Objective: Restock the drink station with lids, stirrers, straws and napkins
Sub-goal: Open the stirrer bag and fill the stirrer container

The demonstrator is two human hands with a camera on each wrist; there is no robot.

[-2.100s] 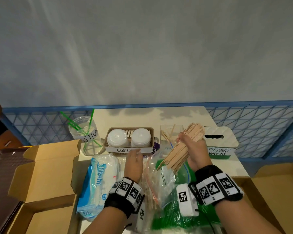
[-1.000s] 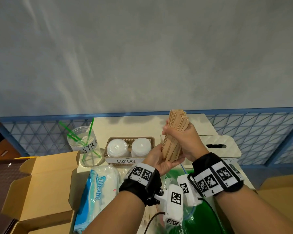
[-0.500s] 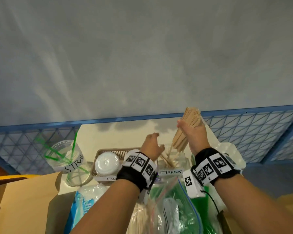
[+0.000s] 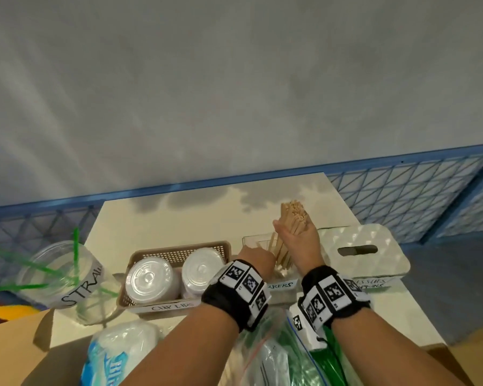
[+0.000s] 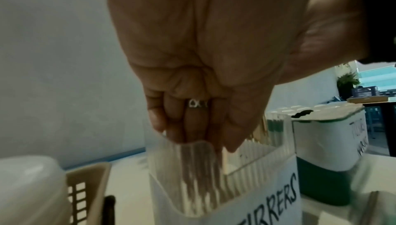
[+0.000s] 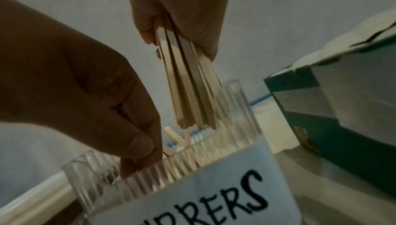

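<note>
My right hand [image 4: 292,232] grips a thick bundle of wooden stirrers [image 4: 292,217] upright. Their lower ends [image 6: 193,110] dip into the clear ribbed stirrer holder [image 4: 252,241] labelled STIRRERS [image 6: 193,169], where a few loose stirrers lie. My left hand [image 4: 255,256] is at the holder's left end. Its bunched fingers [image 5: 188,127] hook over the rim, and their tips show through the ribbed wall [image 5: 199,169]. The right wrist view shows this left hand [image 6: 107,110] just left of the bundle [image 6: 188,84].
On the table a brown basket [image 4: 179,252] labelled CUP LIDS holds two lid stacks. A clear jar [image 4: 64,277] with green straws stands further left, a white tissue box [image 4: 365,252] at right. Bagged supplies [image 4: 276,363], a tissue pack [image 4: 115,355] and cardboard [image 4: 9,355] crowd the front.
My right hand has lowered the stirrer bundle from above the table into the holder. My left hand has come off the bundle's foot and dropped onto the holder's rim.
</note>
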